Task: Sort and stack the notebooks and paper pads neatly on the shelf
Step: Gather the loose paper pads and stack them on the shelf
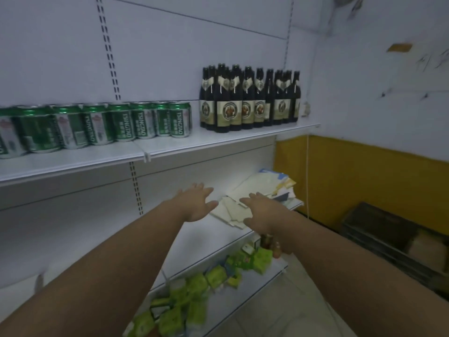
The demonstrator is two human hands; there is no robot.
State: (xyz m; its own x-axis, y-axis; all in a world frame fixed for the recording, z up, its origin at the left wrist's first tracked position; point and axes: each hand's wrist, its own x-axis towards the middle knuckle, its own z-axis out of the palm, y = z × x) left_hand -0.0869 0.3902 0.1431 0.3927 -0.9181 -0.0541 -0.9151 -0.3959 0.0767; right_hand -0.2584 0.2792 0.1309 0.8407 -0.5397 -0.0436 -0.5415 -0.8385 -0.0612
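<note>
Notebooks and paper pads (255, 188) lie in a loose, uneven heap at the right end of the middle shelf (97, 239), reaching from its back wall toward its front edge. The ones nearest the front are plain white and skewed at different angles. Toward the back right corner some covers show blue and yellow, and a dark cover sticks out at the right edge of the heap.

The left hand (196, 203) is stretched out palm down with its fingers straight and spread, holding nothing, over the bare shelf just left of the heap. The right hand (261, 211) is also palm down with its fingers straight, over the white pads at the front left of the heap and gripping nothing; whether the palm touches the paper or hangs just above it I cannot tell.

On the upper shelf (170, 147) a row of green cans (97, 125) runs along from the left end, and dark bottles (247, 100) with pale labels stand grouped at the right end. On the bottom shelf (243, 295) green packets (194, 293) lie scattered, with a couple of small jars (269, 242) near its right end. Right of the shelving is a yellow wall panel (364, 181), with a dark crate (379, 227) on the floor below it
</note>
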